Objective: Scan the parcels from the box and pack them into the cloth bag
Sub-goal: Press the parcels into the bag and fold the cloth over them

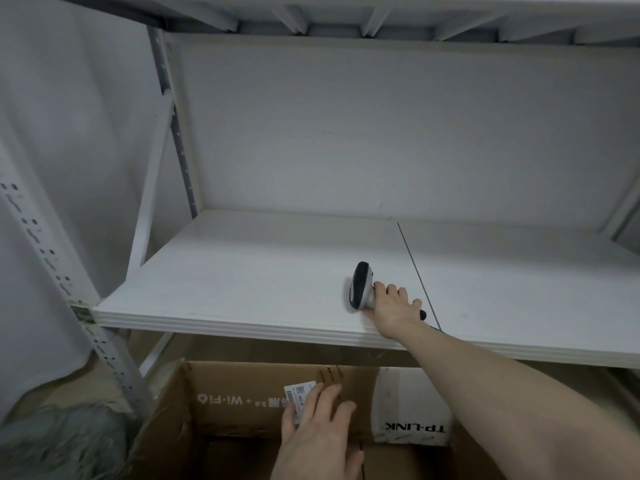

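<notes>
Head view: right hand (pixel 391 308) wraps the handle of the grey-and-black handheld barcode scanner (pixel 361 285), which lies on the white shelf board (pixel 225 289), head pointing away. Left hand (pixel 317 424), nearer the open brown cardboard box (pixel 242 400), holds a small white-labelled parcel (pixel 298 398) at the box's far wall; finger curl partly hidden, probably a pinch. Parcel sits below and left of the scanner.
</notes>
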